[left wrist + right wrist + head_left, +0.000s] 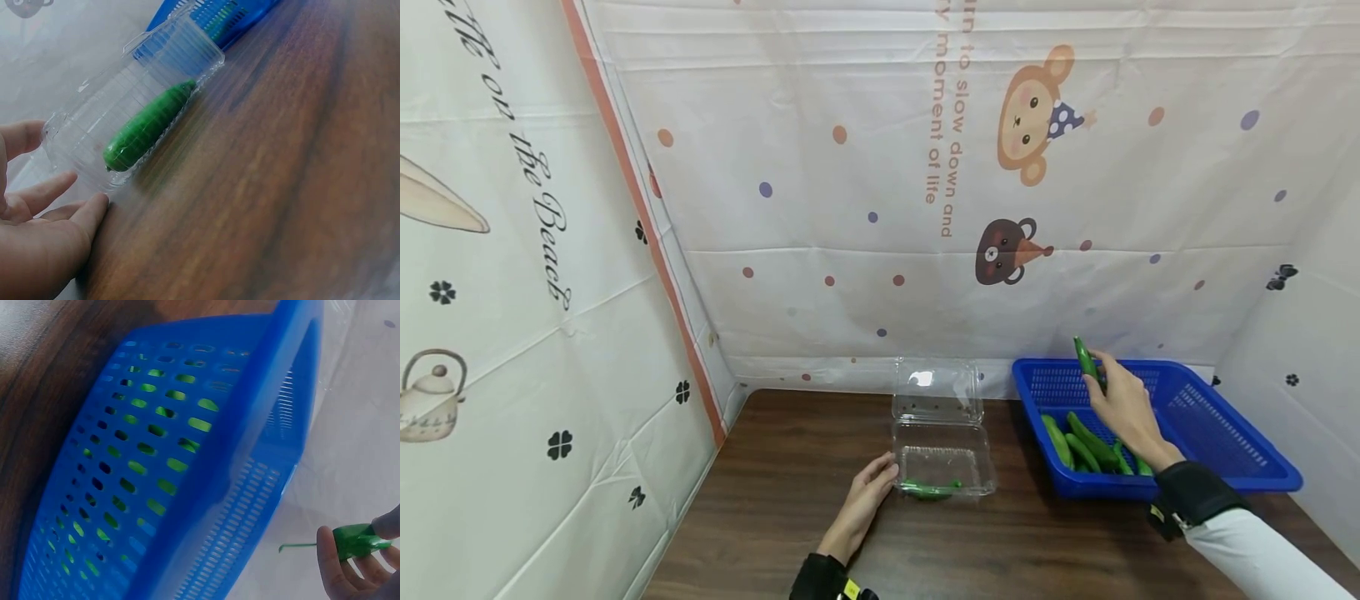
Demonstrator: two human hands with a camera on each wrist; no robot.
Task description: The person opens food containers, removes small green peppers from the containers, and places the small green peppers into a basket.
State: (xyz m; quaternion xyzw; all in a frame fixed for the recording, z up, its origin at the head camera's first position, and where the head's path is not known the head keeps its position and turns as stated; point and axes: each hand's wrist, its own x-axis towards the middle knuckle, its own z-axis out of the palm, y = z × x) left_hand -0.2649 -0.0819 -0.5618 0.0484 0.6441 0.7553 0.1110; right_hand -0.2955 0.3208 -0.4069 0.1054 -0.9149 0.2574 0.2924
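My right hand (1126,410) holds a green pepper (1086,358) between thumb and fingers, above the blue basket (1240,437). A thin curved stem shows on this pepper (351,542) in the right wrist view. Several more green peppers (1093,447) lie in the basket's left part. On the table, a clear plastic clamshell box (981,467) stands with its lid (937,400) raised at the back. One green pepper (149,128) lies inside it along the near side. My left hand (862,502) rests at the box's left side, its extended fingertips at the edge.
The dark wooden table (790,467) carries the box left of the basket. White printed sheets (820,208) hang close behind the table and on both sides. The basket's raised perforated wall (134,456) lies between the box and the peppers.
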